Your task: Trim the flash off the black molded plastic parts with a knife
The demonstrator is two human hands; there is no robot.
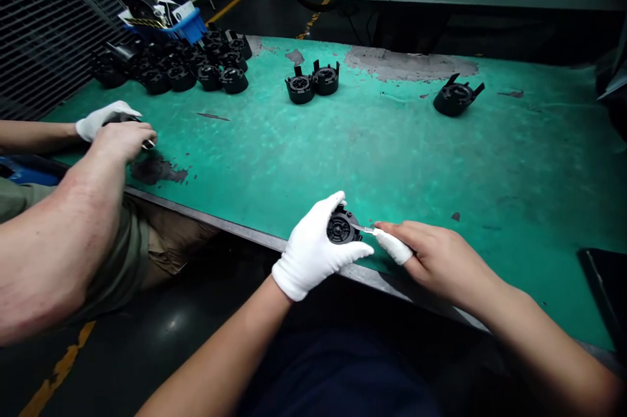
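In a white glove, my left hand grips a round black plastic part close to the table's front edge. Ribs and a ring pattern show on the part's upturned face. My right hand is bare apart from a white cover on the thumb. Its fingers pinch a small knife with a thin metal blade, whose tip meets the right rim of the black part. The knife's handle is mostly hidden inside the fingers.
Two black cup-shaped parts stand mid-table, another to the right. Several more crowd the back left before a blue bin. At left, a co-worker's hands hold a dark part. A dark flat object lies at the right edge.
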